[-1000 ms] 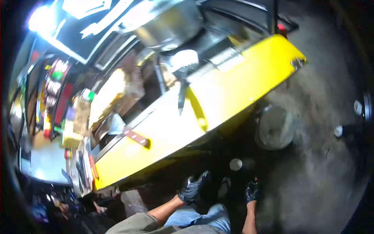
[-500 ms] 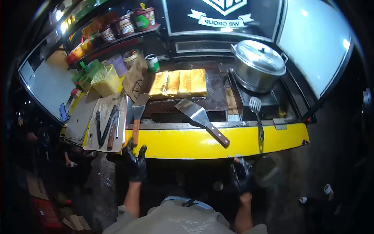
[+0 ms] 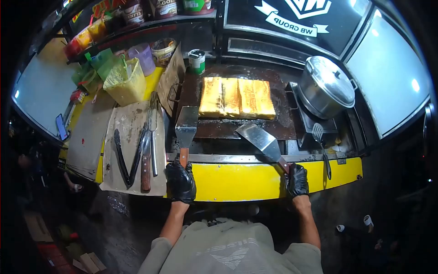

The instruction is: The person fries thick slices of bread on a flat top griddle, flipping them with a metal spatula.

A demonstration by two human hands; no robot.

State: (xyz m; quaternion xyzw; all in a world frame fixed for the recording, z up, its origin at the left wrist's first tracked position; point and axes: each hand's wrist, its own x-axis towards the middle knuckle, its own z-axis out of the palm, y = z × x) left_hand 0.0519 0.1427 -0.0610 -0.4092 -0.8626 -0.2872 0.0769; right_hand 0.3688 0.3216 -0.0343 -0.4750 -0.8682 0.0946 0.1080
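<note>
My left hand, in a black glove, is closed around the wooden handle of a spatula. That blade points away from me at the griddle's left front edge. In my right gloved hand is the handle of a wider spatula, its blade slanting up and left across the front edge of the griddle. Between and beyond the two blades, a block of toasted bread slices lies side by side on the dark flat griddle. Both blades are apart from the bread.
A lidded steel pot stands right on a burner, with a slotted turner before it. Tongs and a wooden-handled tool lie left on cardboard. Behind stand a yellow tub and a can. Yellow edging runs along the front.
Both hands have moved forward from the counter's front edge and closed on the spatula handles. The right spatula has shifted slightly. The camera view has tilted and moved closer.
</note>
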